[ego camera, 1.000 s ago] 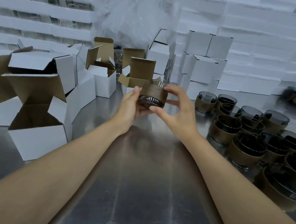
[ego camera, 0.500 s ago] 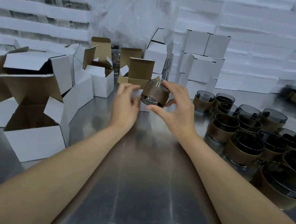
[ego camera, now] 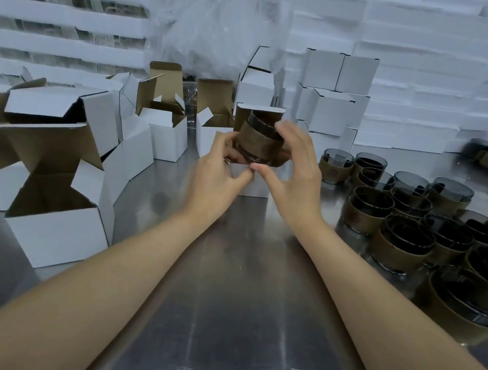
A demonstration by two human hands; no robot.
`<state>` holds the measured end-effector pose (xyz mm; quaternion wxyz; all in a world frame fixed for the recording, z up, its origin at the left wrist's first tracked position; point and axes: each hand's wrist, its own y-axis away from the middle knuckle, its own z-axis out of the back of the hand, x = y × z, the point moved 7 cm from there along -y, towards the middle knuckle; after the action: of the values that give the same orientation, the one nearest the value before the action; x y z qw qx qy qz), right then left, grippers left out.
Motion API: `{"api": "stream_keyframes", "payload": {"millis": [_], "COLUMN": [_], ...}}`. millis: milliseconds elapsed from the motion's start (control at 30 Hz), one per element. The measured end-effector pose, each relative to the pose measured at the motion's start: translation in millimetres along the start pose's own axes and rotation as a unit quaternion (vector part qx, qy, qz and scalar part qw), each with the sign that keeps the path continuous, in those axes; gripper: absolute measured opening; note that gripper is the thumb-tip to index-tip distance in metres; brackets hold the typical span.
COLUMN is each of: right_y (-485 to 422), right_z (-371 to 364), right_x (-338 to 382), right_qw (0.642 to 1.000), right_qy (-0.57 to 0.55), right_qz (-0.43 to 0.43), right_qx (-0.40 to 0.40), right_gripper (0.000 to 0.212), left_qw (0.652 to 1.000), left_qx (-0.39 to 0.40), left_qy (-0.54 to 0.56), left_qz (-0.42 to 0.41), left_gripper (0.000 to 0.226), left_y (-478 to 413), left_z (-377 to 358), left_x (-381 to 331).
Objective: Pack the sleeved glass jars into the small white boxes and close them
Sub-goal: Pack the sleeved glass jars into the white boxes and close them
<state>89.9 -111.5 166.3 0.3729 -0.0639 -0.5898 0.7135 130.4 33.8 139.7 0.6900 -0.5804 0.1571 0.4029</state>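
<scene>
The brown-sleeved dark glass jar is tilting mid-frame, the right hand clamping fingers round it; the freed left hand is pinching the small white cardboard box, readying insertion.

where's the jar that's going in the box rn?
Head view, centre: the jar is tilted in the right hand over the open white box, whose front edge the left hand holds; the loose jars stand to its right.

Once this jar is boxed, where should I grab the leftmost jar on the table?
Grip the leftmost jar round its brown sleeve, coming from its near left: bare table shows there, while other jars crowd its right. It stands upright, so a side grip probably suits.
</scene>
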Motion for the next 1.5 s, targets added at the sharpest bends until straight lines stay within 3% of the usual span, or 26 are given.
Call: {"api": "stream_keyframes", "payload": {"millis": [100,267,533,933,1000,1067,1167,1267,1400,1500], "right_y": [-0.7,-4.1,-3.1,-1.5,0.2,0.2,2.2,10.0,9.7,8.4], "right_z": [2.4,0.5,6.0,-7.4,-4.8,5.1,18.8,5.3,-10.8,-21.5], "right_x": [-5.2,-10.9,-12.5,-10.7,-13.7,-21.6,-45.2,-60.9,-52.3,-45.6], "right_qw": [0.999,0.996,0.998,0.991,0.995,0.996,0.969,0.908,0.935,0.937], "right_qy": [0.002,-0.011,-0.003,0.049,0.029,0.01,-0.088,-0.254,-0.191,-0.175], "right_qz": [-0.038,-0.076,-0.061,-0.016,-0.04,-0.085,-0.205,-0.324,-0.297,-0.29], "right_qx": [0.006,0.045,0.01,0.12,0.091,0.009,-0.102,-0.073,0.032,0.085], "right_gripper": [0.064,0.065,0.027,0.024,0.026,0.031,0.032,0.026,0.014,0.013], "left_qw": [1.0,1.0,0.999,0.998,0.997,0.993,0.979,0.974,0.996,0.998], "left_qx": [0.001,0.002,0.011,0.011,-0.029,-0.107,-0.18,-0.122,-0.032,0.036], "left_qy": [-0.001,-0.002,0.024,-0.024,-0.009,0.024,0.067,0.08,0.071,-0.028], "left_qz": [-0.007,-0.024,-0.035,-0.052,-0.067,-0.051,0.067,0.174,0.043,-0.041], "left_gripper": [0.067,0.068,0.055,0.035,0.03,0.027,0.025,0.019,0.022,0.023], "left_y": [0.4,0.5,1.6,4.3,3.8,2.4,-1.2,-5.5,-4.6,-2.3], "left_z": [-2.0,-3.0,-4.1,-1.0,4.6,16.2,28.3,20.0,7.0,-5.5], "left_x": [0.1,-0.6,-4.9,-16.2,-19.5,-17.3,7.5,27.8,2.3,-7.1]}}
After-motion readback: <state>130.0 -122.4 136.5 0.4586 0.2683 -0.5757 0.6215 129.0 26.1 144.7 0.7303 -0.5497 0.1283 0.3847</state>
